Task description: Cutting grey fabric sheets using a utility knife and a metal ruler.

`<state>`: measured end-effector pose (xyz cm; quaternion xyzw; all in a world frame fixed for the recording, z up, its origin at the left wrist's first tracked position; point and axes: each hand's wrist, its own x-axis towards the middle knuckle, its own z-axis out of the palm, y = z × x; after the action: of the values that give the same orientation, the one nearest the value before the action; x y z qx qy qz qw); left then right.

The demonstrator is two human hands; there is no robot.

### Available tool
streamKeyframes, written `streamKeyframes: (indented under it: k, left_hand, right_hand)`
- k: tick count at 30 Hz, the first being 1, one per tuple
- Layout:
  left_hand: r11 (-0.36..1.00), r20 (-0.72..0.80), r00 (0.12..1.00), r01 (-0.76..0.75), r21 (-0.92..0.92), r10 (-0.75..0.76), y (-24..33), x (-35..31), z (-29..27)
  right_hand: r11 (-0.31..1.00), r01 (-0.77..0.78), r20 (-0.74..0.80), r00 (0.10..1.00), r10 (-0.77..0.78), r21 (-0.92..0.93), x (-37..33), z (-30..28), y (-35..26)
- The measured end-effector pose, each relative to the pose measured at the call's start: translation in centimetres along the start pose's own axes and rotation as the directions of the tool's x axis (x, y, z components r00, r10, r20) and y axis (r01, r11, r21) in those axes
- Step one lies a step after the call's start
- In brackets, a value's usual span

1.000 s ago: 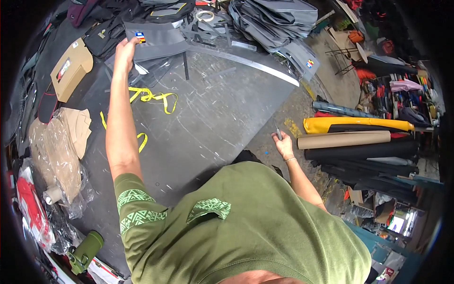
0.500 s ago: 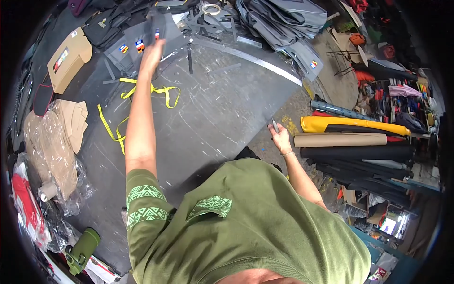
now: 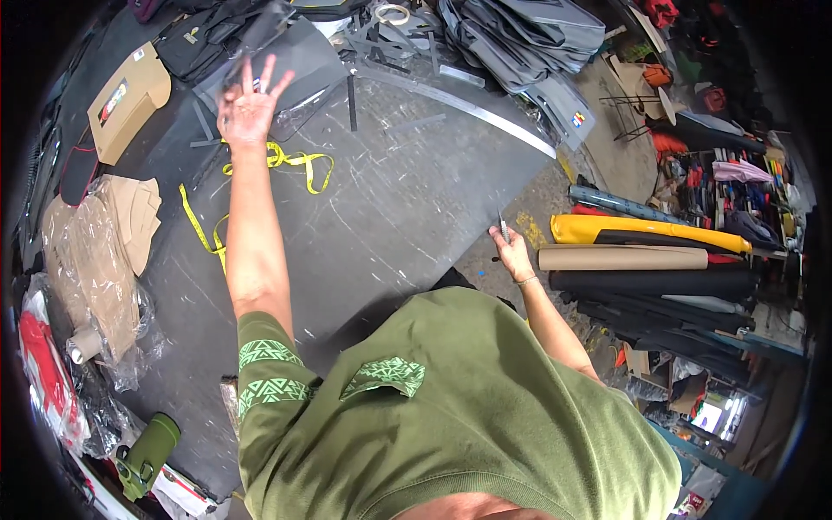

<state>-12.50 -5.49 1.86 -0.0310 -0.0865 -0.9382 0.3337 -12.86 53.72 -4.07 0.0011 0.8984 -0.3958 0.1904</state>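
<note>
My left hand [image 3: 249, 111] is stretched over the far left of the dark work table [image 3: 373, 208], palm up with its fingers spread and nothing gripped. Just beyond the fingertips is a blurred, see-through grey piece [image 3: 267, 33], apparently in the air. Under and behind the hand lie grey fabric panels [image 3: 308, 65]; the hand covers part of them. A yellow tape measure [image 3: 303, 160] curls on the table beside my left wrist. At the table's right edge, my right hand [image 3: 515, 254] is closed round a slim cutter knife [image 3: 503, 229], its thin tip pointing away from me.
A long metal ruler [image 3: 459, 106] crosses the far side. Behind it are dark strips, a tape roll [image 3: 393, 15] and stacked grey bags [image 3: 520, 39]. Left stand a cardboard box [image 3: 128, 104], plastic-wrapped brown pieces [image 3: 91, 251] and a green bottle [image 3: 154, 451]. Material rolls [image 3: 624, 257] lie right.
My left hand has opened and turned palm up, slightly nearer and left, letting go of the grey piece with a colourful patch. My right hand stays by the table edge with the knife.
</note>
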Motion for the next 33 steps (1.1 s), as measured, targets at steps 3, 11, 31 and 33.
streamKeyframes:
  k: [3,11,31,33]
  left_hand:
    - [0.96,0.061,0.992,-0.092,-0.265,0.111,0.9,0.2,2.1]
    - [0.877,0.37,0.885,0.395,-0.272,-0.284,2.6,1.2,3.3]
    - [0.4,-0.221,0.848,0.437,0.806,-0.481,-5.4,-10.0,9.1]
    - [0.206,-0.252,0.761,0.45,0.869,-0.598,-6.8,-11.3,10.0]
  right_hand:
    - [0.981,-0.145,0.081,0.987,0.135,0.129,0.2,-0.1,-0.3]
    - [0.988,-0.119,0.07,0.991,0.113,0.097,0.4,-0.1,1.0]
    - [0.804,-0.097,0.106,0.993,0.043,0.587,-0.1,-0.6,-6.6]
    - [0.656,-0.15,0.204,0.979,-0.006,0.74,-1.0,-0.1,-11.0]
